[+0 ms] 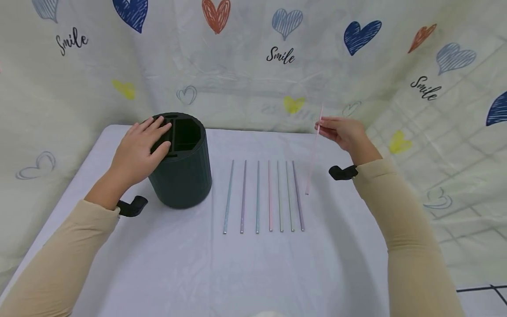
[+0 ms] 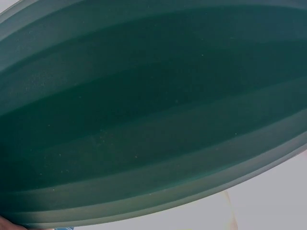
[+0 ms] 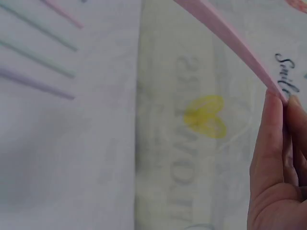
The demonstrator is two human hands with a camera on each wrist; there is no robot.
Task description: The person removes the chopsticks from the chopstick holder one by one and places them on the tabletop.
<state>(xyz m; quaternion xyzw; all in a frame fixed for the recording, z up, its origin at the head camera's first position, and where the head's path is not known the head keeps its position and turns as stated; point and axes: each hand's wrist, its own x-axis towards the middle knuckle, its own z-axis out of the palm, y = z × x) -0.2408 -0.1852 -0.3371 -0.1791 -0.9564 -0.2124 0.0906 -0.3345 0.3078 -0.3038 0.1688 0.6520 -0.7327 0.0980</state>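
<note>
My left hand (image 1: 136,152) rests on top of a dark green ribbed container (image 1: 182,182), its fingers spread over the divided opening at the left of the rim. In the left wrist view, the container's ribbed wall (image 2: 153,105) fills most of the picture. At the right, my right hand (image 1: 343,134) pinches a thin pink stick (image 1: 313,160) near its upper end, and the stick hangs aslant above the table. In the right wrist view, thumb and fingertips of the right hand (image 3: 278,167) meet on the pink stick (image 3: 235,45).
Several thin sticks (image 1: 258,198) in blue, purple, pink and green lie side by side on the white table (image 1: 253,268), between container and right hand. A pale cloth (image 1: 237,66) printed with hearts and "Smile" hangs behind the table's far edge.
</note>
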